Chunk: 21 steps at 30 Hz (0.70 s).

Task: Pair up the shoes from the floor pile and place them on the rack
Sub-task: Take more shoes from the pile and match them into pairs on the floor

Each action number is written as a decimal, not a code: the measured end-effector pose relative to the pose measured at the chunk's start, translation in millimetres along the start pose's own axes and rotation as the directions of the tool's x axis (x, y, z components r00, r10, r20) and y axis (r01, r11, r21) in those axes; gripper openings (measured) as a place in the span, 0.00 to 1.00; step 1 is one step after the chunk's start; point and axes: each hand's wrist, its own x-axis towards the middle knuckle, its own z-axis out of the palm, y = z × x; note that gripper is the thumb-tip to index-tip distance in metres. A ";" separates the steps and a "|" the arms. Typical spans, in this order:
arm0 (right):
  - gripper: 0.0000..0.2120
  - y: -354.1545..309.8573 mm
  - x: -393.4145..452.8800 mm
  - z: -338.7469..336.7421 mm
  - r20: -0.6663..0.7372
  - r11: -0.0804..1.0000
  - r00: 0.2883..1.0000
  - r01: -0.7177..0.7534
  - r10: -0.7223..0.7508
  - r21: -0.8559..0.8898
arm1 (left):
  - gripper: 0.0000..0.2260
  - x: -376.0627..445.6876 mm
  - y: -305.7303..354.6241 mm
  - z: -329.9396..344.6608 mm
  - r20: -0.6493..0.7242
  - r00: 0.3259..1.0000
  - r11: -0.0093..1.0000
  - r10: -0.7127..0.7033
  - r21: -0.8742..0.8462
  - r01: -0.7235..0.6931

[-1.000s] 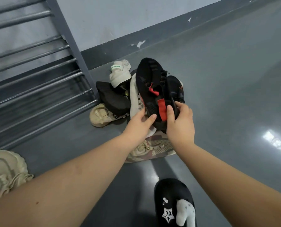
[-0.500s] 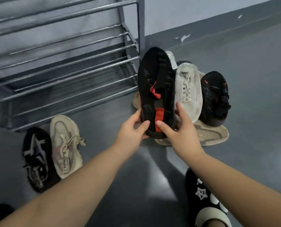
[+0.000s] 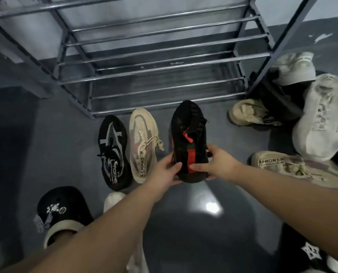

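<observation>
Head view. Both hands hold one black shoe with red trim (image 3: 189,138) by its heel end, toe pointing far, toward the rack (image 3: 154,56). The left hand (image 3: 165,172) grips the heel from the left, its fingers (image 3: 177,166) clamped on the shoe's side. The right hand (image 3: 215,164) grips from the right, thumb laid across the red heel patch, fingers wrapped behind and clamped on the shoe. Whether the sole touches the floor (image 3: 183,233) cannot be told.

Just left of the held shoe, a beige shoe (image 3: 142,142) lies on the floor, laces loose, toe toward the rack. Beside it on the left lies a black shoe with white markings (image 3: 113,150), nearly touching it and parallel. Both sit just in front of the rack's lowest bars.

The rack is a grey metal frame with tiers of horizontal bars; no shoe rests on any visible tier.

At right, the pile (image 3: 294,115) sits beside the rack's right post: a pale shoe (image 3: 321,117) leaning on top, a second beige shoe (image 3: 248,113) at the near-left edge, a white shoe (image 3: 294,67) farthest back, and a lettered beige shoe (image 3: 294,166) lying nearest. Dark items lie between them; their type is unclear.

Near bottom left, a black slipper (image 3: 61,211) with white decoration is worn on a foot; another (image 3: 309,253) shows at bottom right.
</observation>
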 end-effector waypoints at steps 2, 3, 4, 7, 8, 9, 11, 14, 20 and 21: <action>0.31 0.7 11.8 5.0 0.023 1.000 1.000 -0.021 0.021 -0.021 | 0.19 5.7 -5.4 -5.4 -0.019 0.999 0.999 -0.031 -0.046 0.030; 0.33 2.8 16.9 7.2 0.031 0.999 0.999 -0.029 0.030 -0.026 | 0.19 8.9 -8.4 -6.5 -0.027 0.999 0.997 -0.041 -0.060 0.039; 0.34 5.8 21.4 9.4 0.037 0.999 0.999 -0.035 0.036 -0.029 | 0.19 12.2 -12.4 -6.9 -0.031 0.998 0.996 -0.052 -0.070 0.050; 0.36 16.7 29.4 15.5 0.036 0.998 0.998 -0.058 0.059 -0.029 | 0.20 18.7 -22.3 -5.8 -0.037 0.996 0.992 -0.082 -0.101 0.078; 0.36 21.0 31.3 17.4 0.033 0.998 0.997 -0.067 0.068 -0.022 | 0.20 20.6 -25.4 -5.0 -0.038 0.995 0.991 -0.088 -0.108 0.083; 0.37 25.0 32.8 19.2 0.031 0.997 0.997 -0.072 0.073 -0.015 | 0.21 21.8 -27.5 -4.3 -0.039 0.995 0.990 -0.091 -0.115 0.086; 0.37 32.1 34.8 21.2 0.027 0.997 0.997 -0.074 0.074 -0.016 | 0.21 23.6 -30.2 -3.0 -0.046 0.994 0.988 -0.098 -0.122 0.092; 0.37 40.3 34.4 20.9 0.039 0.996 0.996 -0.080 0.081 -0.027 | 0.20 26.6 -31.9 -1.3 -0.050 0.991 0.982 -0.125 -0.152 0.116; 0.36 47.0 11.4 -2.3 -0.041 0.866 0.998 0.025 -0.053 -0.500 | 0.26 24.7 -26.6 17.3 -0.172 0.980 0.913 0.103 0.408 -0.024; 0.35 49.9 5.8 -11.4 -0.065 0.822 0.994 0.037 -0.089 -0.568 | 0.31 21.8 -22.1 24.4 -0.168 0.975 0.812 0.144 0.583 -0.020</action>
